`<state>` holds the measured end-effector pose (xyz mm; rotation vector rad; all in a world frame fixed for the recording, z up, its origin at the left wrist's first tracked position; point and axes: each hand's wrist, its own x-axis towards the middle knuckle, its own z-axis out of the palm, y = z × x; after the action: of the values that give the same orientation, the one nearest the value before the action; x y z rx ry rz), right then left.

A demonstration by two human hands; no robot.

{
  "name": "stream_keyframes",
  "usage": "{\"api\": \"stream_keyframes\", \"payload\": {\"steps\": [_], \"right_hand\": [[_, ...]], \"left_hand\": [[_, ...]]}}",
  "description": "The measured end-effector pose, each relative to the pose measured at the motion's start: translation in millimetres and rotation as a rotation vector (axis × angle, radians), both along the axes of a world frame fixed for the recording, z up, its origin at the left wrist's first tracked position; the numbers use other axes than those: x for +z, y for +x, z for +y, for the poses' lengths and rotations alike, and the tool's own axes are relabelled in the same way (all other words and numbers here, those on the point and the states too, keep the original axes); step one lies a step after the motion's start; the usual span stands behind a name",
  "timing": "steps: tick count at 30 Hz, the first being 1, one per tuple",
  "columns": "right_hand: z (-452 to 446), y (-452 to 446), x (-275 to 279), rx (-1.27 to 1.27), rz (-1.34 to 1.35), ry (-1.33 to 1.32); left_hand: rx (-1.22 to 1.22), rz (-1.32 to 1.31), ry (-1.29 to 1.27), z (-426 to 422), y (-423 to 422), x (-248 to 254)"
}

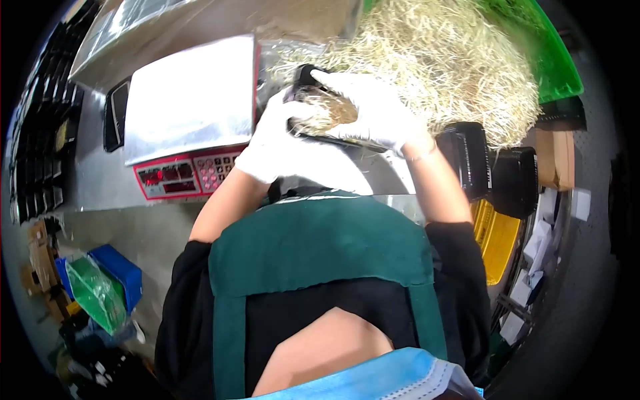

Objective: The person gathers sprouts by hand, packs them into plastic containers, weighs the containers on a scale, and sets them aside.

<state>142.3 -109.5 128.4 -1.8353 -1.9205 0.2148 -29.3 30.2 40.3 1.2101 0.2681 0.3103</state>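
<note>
A small black plastic tray [305,75] holding pale bean sprouts [339,111] is between my hands, above the worktop. White-gloved, my left hand [270,137] closes round the tray's left side, its fingertips over the sprouts. My right hand [377,110], gloved too, grips the opposite side, with its thumb at the far edge and fingers against the sprouts. Part of the tray is hidden under both hands. Just beyond my right hand lies a big heap of loose sprouts [453,60]. To the left of my left hand stands a weighing scale [193,100] with a red keypad front.
A green crate [559,63] lies behind the heap. Stacked black trays [463,160] stand at the right, above a yellow crate [500,243]. More black trays [40,140] are piled far left. A dark device [116,115] lies beside the scale. Blue and green bins [100,290] sit on the floor.
</note>
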Motion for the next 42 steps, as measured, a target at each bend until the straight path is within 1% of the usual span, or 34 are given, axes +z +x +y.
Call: {"api": "stream_keyframes", "payload": {"steps": [2,3,4,6,8,9,10,12,14,16,17,19,20,23,24,25,26,27,28,29,30,32,33,34,36,37,38,40,41,42], "right_hand": [[-19.8,9.0,8.0,-0.133,0.12,0.079],[-30.4,14.0,6.9,-0.161,0.188,0.161],[-32.5,12.0,3.0,-0.167,0.179,0.16],[-27.6,-2.4,-16.0,-0.366,-0.131,0.211],[-16.2,-1.4,-36.3,-0.391,-0.11,0.179],[-11.7,5.0,-36.9,-0.339,-0.015,0.203],[-4.4,11.4,-29.4,-0.284,0.08,0.231],[-1.4,44.1,5.8,-0.266,-0.094,0.314],[8.3,107.9,1.1,-0.276,-0.079,0.378],[25.1,161.9,-3.1,-0.508,-0.241,0.261],[38.6,206.8,-12.1,-0.597,-0.419,-0.029],[67.0,261.2,-40.1,-0.67,-0.594,-0.308],[80.4,274.0,-56.1,-0.804,-0.702,-0.07],[102.8,285.5,-26.0,-0.974,-0.661,-0.291],[102.2,277.9,-20.7,-0.961,-0.631,-0.362],[99.3,278.1,-28.7,-0.942,-0.638,-0.25],[96.2,272.0,-31.7,-0.938,-0.634,-0.258],[93.1,265.8,-30.9,-0.922,-0.525,-0.24],[91.5,266.2,-34.2,-0.903,-0.42,-0.219],[87.6,262.6,-43.5,-0.903,-0.597,-0.065],[84.5,262.2,-39.9,-0.897,-0.596,-0.066],[76.4,261.3,-29.3,-0.895,-0.355,-0.095],[66.6,265.7,-36.9,-0.842,-0.317,0.091],[58.4,263.3,-31.7,-0.843,-0.316,0.095],[42.2,254.6,-17.4,-0.82,-0.195,0.09],[32.0,239.9,1.0,-0.78,-0.246,0.063],[23.0,235.7,5.0,-0.638,-0.29,0.223],[7.0,208.6,18.8,-0.452,-0.246,0.36],[2.3,182.3,30.7,-0.455,-0.21,0.326],[1.1,152.5,41.1,-0.449,-0.171,0.295]], "left_hand": [[0.069,-0.022,-0.675,-6.2,-4.5,49.6],[0.2,-0.011,-0.713,-9.4,-8.4,60.6],[0.077,-0.092,-0.915,-4.6,-10.8,65.0],[0.243,-0.051,-0.568,-8.5,6.1,61.3],[0.18,-0.059,-0.429,-8.2,26.8,42.1],[0.186,-0.044,-0.404,-6.2,30.4,32.6],[0.27,-0.075,-0.417,-10.0,29.1,37.9],[0.439,0.005,-0.298,3.2,11.3,36.4],[0.525,0.031,-0.182,13.9,-11.3,63.0],[0.644,0.01,-0.141,19.4,-18.7,82.9],[0.726,0.013,-0.227,23.2,-24.4,80.5],[0.877,0.0,-0.399,31.9,-38.3,71.5],[0.989,-0.006,-0.459,45.4,-57.1,48.9],[1.019,-0.127,-0.516,53.7,-72.8,49.7],[1.02,-0.095,-0.455,45.2,-62.0,71.8],[1.09,-0.084,-0.409,50.0,-70.9,61.7],[1.158,-0.072,-0.364,54.6,-80.1,51.5],[1.16,-0.069,-0.366,53.3,-76.4,56.8],[1.071,-0.11,-0.416,50.9,-69.3,66.5],[0.982,-0.148,-0.464,48.8,-65.8,71.6],[1.03,-0.132,-0.522,50.2,-64.8,71.1],[1.082,-0.139,-0.511,58.4,-72.7,58.6],[1.102,-0.148,-0.488,61.0,-75.6,55.1],[1.121,-0.156,-0.466,63.3,-77.8,52.5],[0.996,-0.136,-0.388,66.7,-88.9,58.1],[0.972,-0.119,-0.429,63.0,-88.8,70.7],[0.958,-0.09,-0.421,62.2,-87.4,79.7],[1.036,-0.154,-0.383,65.2,-101.8,69.4],[0.922,-0.139,-0.401,59.9,-106.7,73.7],[1.053,-0.168,-0.327,62.5,-112.5,52.9]]}}
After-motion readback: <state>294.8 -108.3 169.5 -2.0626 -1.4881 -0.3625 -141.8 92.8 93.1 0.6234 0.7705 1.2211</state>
